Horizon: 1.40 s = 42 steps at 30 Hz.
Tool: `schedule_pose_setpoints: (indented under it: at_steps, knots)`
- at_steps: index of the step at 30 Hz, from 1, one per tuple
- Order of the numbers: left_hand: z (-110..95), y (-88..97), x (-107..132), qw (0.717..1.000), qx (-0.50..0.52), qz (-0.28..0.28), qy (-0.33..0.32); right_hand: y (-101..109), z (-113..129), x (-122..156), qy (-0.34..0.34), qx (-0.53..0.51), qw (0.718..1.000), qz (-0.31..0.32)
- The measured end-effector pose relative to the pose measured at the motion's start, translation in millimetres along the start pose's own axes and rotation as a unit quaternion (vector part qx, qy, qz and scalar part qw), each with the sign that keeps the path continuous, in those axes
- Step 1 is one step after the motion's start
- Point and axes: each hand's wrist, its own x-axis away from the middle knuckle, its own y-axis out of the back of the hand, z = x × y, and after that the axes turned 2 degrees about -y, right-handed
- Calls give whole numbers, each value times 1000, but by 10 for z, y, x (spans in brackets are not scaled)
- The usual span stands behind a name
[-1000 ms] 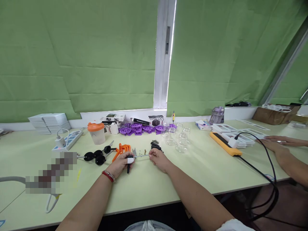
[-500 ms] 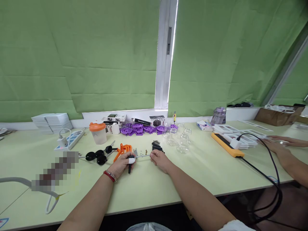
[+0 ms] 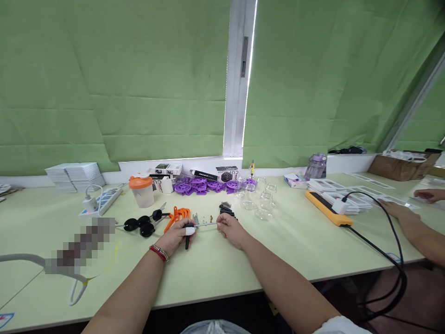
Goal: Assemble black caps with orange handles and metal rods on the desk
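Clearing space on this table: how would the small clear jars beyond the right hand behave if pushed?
The clear jars look like thin glass, so probably light and fragile. They stand bunched together, so a push would likely clink them or tip one.

Shiny metal rod [image 3: 205, 225], matt pale-green tabletop [image 3: 215, 269]

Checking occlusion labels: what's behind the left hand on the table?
Orange plastic parts lie just behind the left hand, their near edge covered by its knuckles. The hand grips a black-handled tool; the handle's upper part is hidden inside the fist.
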Motion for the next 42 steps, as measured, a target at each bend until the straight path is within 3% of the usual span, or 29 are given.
schedule_pose_setpoints:
  at_steps: [42]
  knots:
    - [-8, -2, 2, 1000, -1, -1, 6, -11, -74, -100, -16, 3, 1000, -20]
